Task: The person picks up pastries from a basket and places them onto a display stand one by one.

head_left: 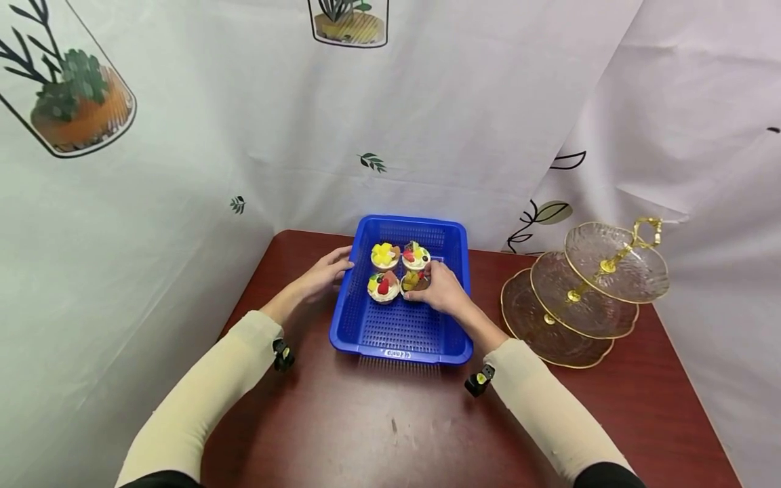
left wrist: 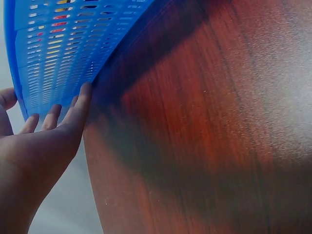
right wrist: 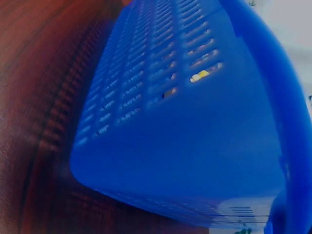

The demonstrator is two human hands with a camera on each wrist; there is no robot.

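In the head view, a blue plastic basket [head_left: 399,332] holds several cream-and-fruit cupcakes, among them a yellow-topped cupcake [head_left: 385,255], one topped with strawberry [head_left: 383,287] and another mixed-fruit cupcake [head_left: 417,256]. My right hand [head_left: 444,290] reaches inside and grips the near-right cupcake [head_left: 412,280] between thumb and fingers, covering part of it. At the basket's left side, my left hand [head_left: 326,272] rests with fingers extended against the perforated wall, thumb by the rim. The right wrist view has only the basket's outer wall [right wrist: 195,136]; that hand is out of its sight.
A three-tier glass stand [head_left: 573,296] with gold edges and a gold handle stands right of the basket. Everything stands on a dark red wooden table [head_left: 366,420]. Behind it hangs a white printed curtain [head_left: 464,122].
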